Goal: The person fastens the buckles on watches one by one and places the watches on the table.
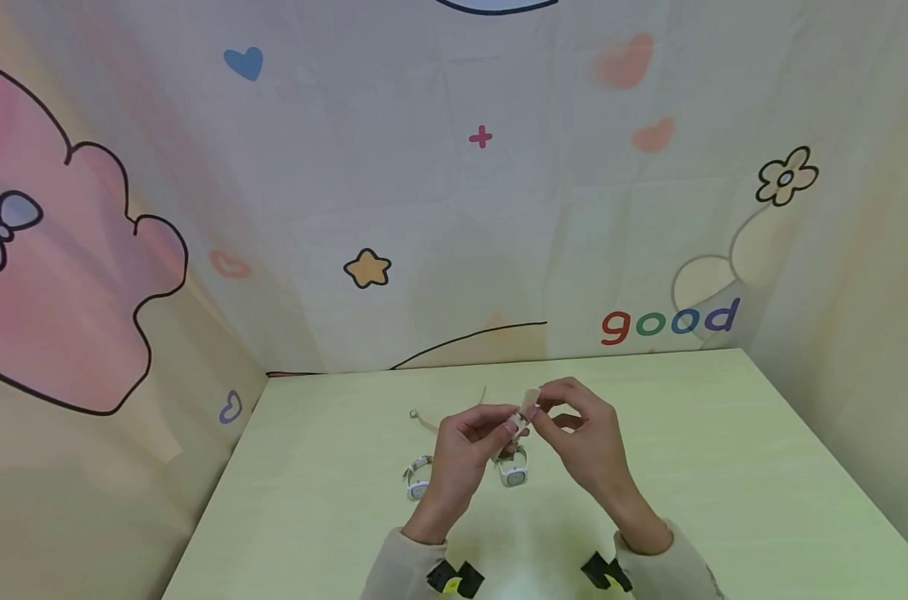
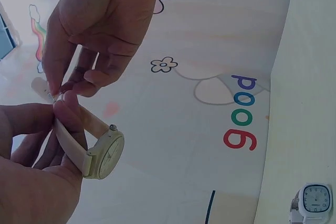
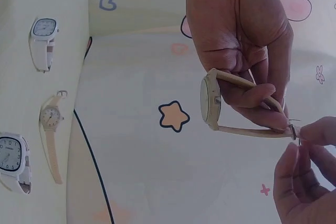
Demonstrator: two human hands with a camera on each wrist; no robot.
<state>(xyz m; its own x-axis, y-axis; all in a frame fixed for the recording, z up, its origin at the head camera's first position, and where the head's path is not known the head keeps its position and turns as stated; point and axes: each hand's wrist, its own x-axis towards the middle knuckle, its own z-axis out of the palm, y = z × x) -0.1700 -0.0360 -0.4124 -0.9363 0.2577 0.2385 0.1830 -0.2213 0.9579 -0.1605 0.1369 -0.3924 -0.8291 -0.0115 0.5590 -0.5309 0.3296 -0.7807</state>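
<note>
In the left wrist view, my left hand [image 2: 47, 150] grips the pale strap of a round-faced wristwatch [image 2: 107, 156] whose case hangs below the fingers. The strap is looped round on itself, its two ends meeting at a small metal buckle [image 3: 293, 130]. At that spot my right hand [image 3: 310, 166] pinches the strap end between thumb and fingertips. The head view has both hands, left [image 1: 465, 446] and right [image 1: 592, 437], held together above the table, with a bit of strap [image 1: 530, 400] showing between them.
Three other watches lie on the pale table [image 1: 724, 475]. Two have white square cases, one right of centre [image 1: 514, 476] and one partly behind the left hand [image 1: 416, 490]. A round one with a beige strap [image 3: 51, 119] lies farther back. A printed curtain [image 1: 424, 167] hangs behind the table.
</note>
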